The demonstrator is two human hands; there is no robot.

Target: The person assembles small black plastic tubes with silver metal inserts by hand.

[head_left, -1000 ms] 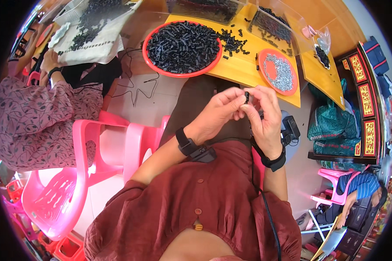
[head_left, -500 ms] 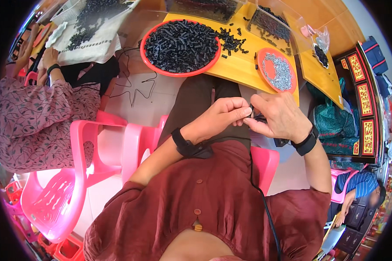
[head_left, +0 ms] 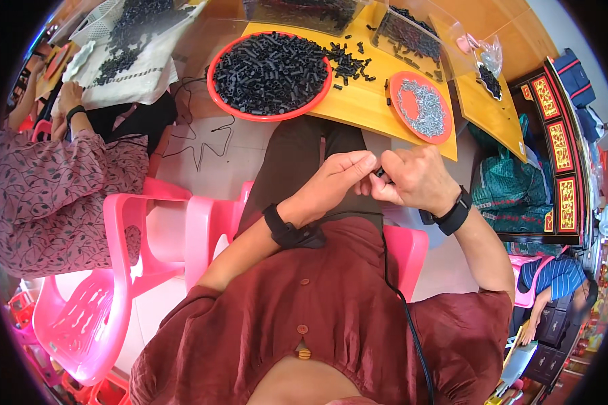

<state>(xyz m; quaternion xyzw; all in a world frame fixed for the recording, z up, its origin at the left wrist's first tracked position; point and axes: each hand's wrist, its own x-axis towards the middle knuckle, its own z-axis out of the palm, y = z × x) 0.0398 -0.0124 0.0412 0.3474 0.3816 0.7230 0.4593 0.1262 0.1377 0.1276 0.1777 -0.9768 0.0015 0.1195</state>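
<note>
My left hand and my right hand meet fingertip to fingertip above my lap. A small black plastic piece shows between the right thumb and curled fingers. The left thumb and fingers are pinched close beside it; whatever they hold is hidden. Beyond the hands, a red round tray is heaped with short black tubular pieces. To its right, a smaller orange-red plate carries many small silvery metal pieces.
Loose black pieces lie on the yellow table between tray and plate. Clear bins stand behind. A co-worker in a patterned top sits at left, near a pink chair. A black cable runs down my front.
My hands have turned slightly and drawn closer together, with the right fingers curled more. The black piece shows at a different angle. The whole view has shifted a little.
</note>
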